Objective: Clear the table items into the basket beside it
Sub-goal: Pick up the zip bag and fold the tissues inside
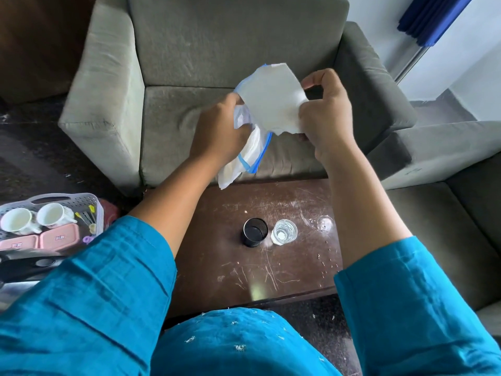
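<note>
A white cloth with a blue border (271,101) hangs in the air above the far edge of the dark wooden table (284,272). My left hand (219,128) grips its left side, and my right hand (325,115) pinches its right side. On the table stand a black mesh cup (254,231) and, touching or just beside it on the right, a clear drinking glass (284,231). A grey plastic basket (81,200) sits on the floor at the left, holding two white cups (19,219), two pink boxes (58,238) and small items.
A grey armchair (189,90) stands right behind the table. Another grey sofa (461,207) borders the table's right side. Water drops and a wet ring (325,223) mark the table right of the glass. A black object (29,265) lies near the basket.
</note>
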The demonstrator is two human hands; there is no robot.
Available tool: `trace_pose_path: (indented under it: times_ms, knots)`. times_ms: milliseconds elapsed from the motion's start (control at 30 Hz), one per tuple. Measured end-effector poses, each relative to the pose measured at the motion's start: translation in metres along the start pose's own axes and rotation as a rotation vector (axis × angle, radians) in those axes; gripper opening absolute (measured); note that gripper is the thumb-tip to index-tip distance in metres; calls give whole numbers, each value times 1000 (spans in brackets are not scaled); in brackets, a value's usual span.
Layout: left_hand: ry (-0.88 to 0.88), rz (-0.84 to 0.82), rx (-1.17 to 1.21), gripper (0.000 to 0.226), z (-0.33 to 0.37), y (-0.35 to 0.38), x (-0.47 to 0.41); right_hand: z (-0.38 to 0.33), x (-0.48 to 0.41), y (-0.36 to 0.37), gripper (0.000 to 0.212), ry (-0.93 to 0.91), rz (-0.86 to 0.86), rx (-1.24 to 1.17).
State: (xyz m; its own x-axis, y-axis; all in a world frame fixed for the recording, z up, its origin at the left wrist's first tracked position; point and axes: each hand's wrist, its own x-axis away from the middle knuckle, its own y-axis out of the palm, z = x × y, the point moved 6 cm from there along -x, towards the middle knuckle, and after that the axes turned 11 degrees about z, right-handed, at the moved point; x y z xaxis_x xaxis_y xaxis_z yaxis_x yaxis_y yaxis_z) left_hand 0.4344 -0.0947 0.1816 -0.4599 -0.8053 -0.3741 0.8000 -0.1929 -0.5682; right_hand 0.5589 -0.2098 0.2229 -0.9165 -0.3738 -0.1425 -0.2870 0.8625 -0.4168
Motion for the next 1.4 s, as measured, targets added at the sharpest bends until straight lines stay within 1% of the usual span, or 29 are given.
trace_pose_path:
  times_ms: [67, 133, 200, 267, 333, 400, 467, 500, 533, 633, 667, 700, 733, 767, 833, 867, 900, 933, 1000, 1067, 1100, 1133, 1167, 1200, 1233, 1300, 1333, 1367, 1400]
  knots:
    - [39, -31, -78, 38, 0, 3, 1, -12, -4, -11, 31, -112, 57, 132]
    - [62, -46, -125, 36, 1, 4, 3, -24, -8, -16, 29, -222, 46, 345]
    - [88, -50, -163, 35, 4, 5, 4, -30, -11, -14, 28, -286, 21, 520]
    - [130, -91, -161, 39, 9, 9, 4, -29, -11, -5, 22, -307, -40, 626]
    - [184, -143, -128, 44, 16, 15, 5, -21, -10, 9, 15, -276, -130, 702]
    - [217, -179, -119, 48, 17, 20, 4, -8, -9, 24, 21, -218, -199, 723]
    - [219, -228, -89, 50, 17, 22, 3, 4, -9, 35, 26, -150, -222, 679]
    - [209, -261, -55, 51, 17, 23, 4, 8, -12, 38, 25, -111, -207, 636]
    - [194, -296, -13, 53, 18, 23, 5, 12, -14, 39, 20, -67, -173, 572]
    - [121, -468, 91, 72, 21, 27, 11, 19, -20, 34, 4, 99, -80, 338]
    - [108, -520, 89, 75, 21, 30, 13, 20, -21, 34, 4, 161, -77, 263]
    - [111, -536, 62, 77, 21, 31, 13, 22, -19, 35, 7, 232, -91, 169]
    - [128, -503, 19, 78, 20, 31, 12, 22, -16, 38, 9, 307, -130, 45]
    - [155, -431, -21, 74, 19, 29, 9, 21, -12, 42, 10, 369, -187, -89]
    - [210, -243, -50, 46, 21, 23, 2, 16, -3, 49, 9, 452, -301, -319]
    - [237, -193, -54, 32, 23, 20, 0, 15, -2, 49, 10, 471, -326, -377]
    - [257, -176, -67, 22, 24, 20, -1, 16, -5, 48, 14, 473, -329, -390]
    - [260, -175, -82, 18, 24, 20, -1, 17, -7, 44, 19, 470, -324, -354]
    - [237, -146, -92, 19, 21, 16, -5, 19, -10, 36, 22, 424, -310, -246]
    - [191, -114, -93, 21, 15, 12, -9, 20, -15, 29, 23, 320, -253, -75]
    - [176, -103, -103, 21, 13, 11, -11, 18, -17, 29, 24, 240, -256, 60]
    - [169, -94, -114, 22, 12, 11, -12, 17, -16, 33, 23, 148, -319, 244]
    - [163, -92, -120, 22, 13, 11, -13, 18, -9, 42, 25, 56, -429, 444]
    - [155, -93, -113, 23, 14, 12, -12, 21, -1, 49, 29, -40, -493, 638]
    - [146, -93, -100, 23, 15, 12, -12, 22, 7, 58, 27, -174, -501, 800]
    - [141, -78, -88, 21, 17, 13, -10, 22, 19, 68, 12, -366, -407, 909]
    - [140, -70, -83, 18, 18, 12, -10, 23, 23, 70, 11, -393, -339, 904]
    - [138, -66, -77, 15, 17, 12, -9, 26, 26, 73, 14, -408, -306, 930]
    - [135, -62, -73, 14, 15, 11, -8, 31, 28, 76, 17, -418, -309, 965]
